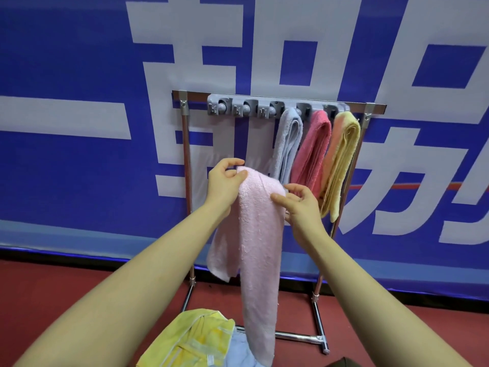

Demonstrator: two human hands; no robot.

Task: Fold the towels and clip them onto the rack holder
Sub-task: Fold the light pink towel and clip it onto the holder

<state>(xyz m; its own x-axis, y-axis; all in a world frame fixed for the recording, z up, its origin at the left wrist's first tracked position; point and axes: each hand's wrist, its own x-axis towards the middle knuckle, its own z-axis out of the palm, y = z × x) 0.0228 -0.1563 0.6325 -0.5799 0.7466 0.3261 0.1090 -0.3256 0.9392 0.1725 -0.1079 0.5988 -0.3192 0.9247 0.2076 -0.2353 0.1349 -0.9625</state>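
A light pink towel (258, 234) hangs folded lengthwise in front of the rack, draped over my hands. My left hand (225, 181) pinches its top left corner. My right hand (301, 207) holds its right edge with thumb and fingers. The grey clip holder (264, 107) sits on the rack's top bar (370, 107). Three folded towels hang clipped at its right end: a pale blue one (288, 141), a deep pink one (315, 149) and a yellow one (341, 160). The three left clips hold nothing.
A yellow towel (193, 337) and a light blue towel (240, 350) lie piled on the red floor below my arms. The chrome rack stands on floor legs (317, 337) against a blue and white banner wall (79, 75).
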